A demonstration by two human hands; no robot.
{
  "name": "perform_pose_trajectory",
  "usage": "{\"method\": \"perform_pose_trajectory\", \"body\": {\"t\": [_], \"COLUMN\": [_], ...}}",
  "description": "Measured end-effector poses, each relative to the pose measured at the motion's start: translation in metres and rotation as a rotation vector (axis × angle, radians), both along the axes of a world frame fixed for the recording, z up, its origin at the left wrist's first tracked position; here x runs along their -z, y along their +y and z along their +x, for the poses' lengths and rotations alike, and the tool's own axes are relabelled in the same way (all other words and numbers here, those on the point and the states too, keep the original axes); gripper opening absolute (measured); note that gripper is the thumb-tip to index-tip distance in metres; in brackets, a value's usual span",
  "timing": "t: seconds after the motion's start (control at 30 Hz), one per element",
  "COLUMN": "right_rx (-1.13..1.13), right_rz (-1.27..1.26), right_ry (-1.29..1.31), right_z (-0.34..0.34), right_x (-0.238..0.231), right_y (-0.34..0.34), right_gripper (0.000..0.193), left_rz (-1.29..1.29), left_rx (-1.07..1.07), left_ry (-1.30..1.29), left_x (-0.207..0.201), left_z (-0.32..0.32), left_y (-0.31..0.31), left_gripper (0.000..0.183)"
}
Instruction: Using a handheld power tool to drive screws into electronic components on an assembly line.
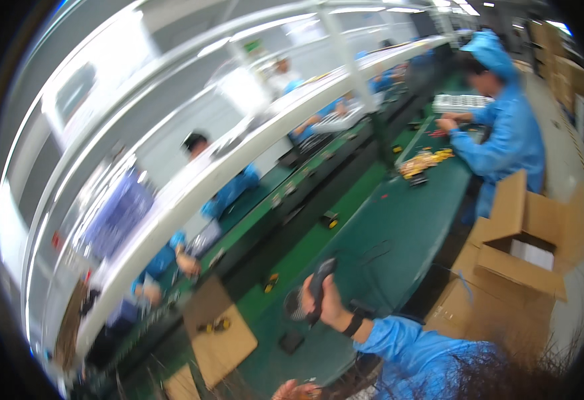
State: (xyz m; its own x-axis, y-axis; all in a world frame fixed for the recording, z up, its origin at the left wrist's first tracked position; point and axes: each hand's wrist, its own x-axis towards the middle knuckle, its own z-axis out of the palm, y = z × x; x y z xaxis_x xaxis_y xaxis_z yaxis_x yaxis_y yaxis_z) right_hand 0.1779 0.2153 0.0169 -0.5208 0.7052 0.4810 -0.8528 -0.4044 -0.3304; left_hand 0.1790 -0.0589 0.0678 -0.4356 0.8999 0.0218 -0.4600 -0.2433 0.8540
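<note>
My right hand (333, 304), with a black strap round its wrist and a blue sleeve behind it, is closed round a black handheld device (320, 288). A round grey part with a mesh-like look shows beside the device's lower end; blur hides its exact kind. Below the hand, a small flat black piece (291, 342) lies on the green bench (345, 340). Only the fingers of my left hand (297, 391) come into view at the bottom edge. They are blurred and cut off, and whether they hold anything cannot be made out.
Brown cardboard (222, 343) lies left, a black-and-yellow piece (215, 325) on it. More such pieces sit along the green conveyor (292, 267). An open carton (525, 247) stands right. A co-worker in blue (505, 133) works beyond yellow parts (425, 162). A white shelf (192, 193) crosses above.
</note>
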Motion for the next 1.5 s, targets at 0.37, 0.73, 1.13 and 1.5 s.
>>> {"method": "perform_pose_trajectory", "body": {"t": [0.37,0.73,1.13,1.5], "right_rx": [-0.031,-0.056,-0.022,-0.066], "right_rz": [0.054,0.185,0.213,0.226], "right_ry": [-0.110,-0.175,-0.252,-0.215], "right_z": [-0.003,0.001,-0.006,-0.008], "right_x": [-0.002,0.001,0.005,0.011], "right_y": [-0.012,-0.011,-0.014,-0.008], "right_gripper": [0.071,0.071,0.073,0.070], "left_rz": [0.342,-1.385,-1.541,-1.552], "left_rx": [-1.276,-1.491,-1.276,-1.284], "left_ry": [0.527,0.783,0.806,0.924], "left_x": [-0.072,0.022,0.064,0.071], "left_z": [0.037,-0.097,-0.168,-0.185], "left_y": [-0.294,-0.524,-0.548,-0.533], "left_gripper": [0.070,0.085,0.084,0.086]}}
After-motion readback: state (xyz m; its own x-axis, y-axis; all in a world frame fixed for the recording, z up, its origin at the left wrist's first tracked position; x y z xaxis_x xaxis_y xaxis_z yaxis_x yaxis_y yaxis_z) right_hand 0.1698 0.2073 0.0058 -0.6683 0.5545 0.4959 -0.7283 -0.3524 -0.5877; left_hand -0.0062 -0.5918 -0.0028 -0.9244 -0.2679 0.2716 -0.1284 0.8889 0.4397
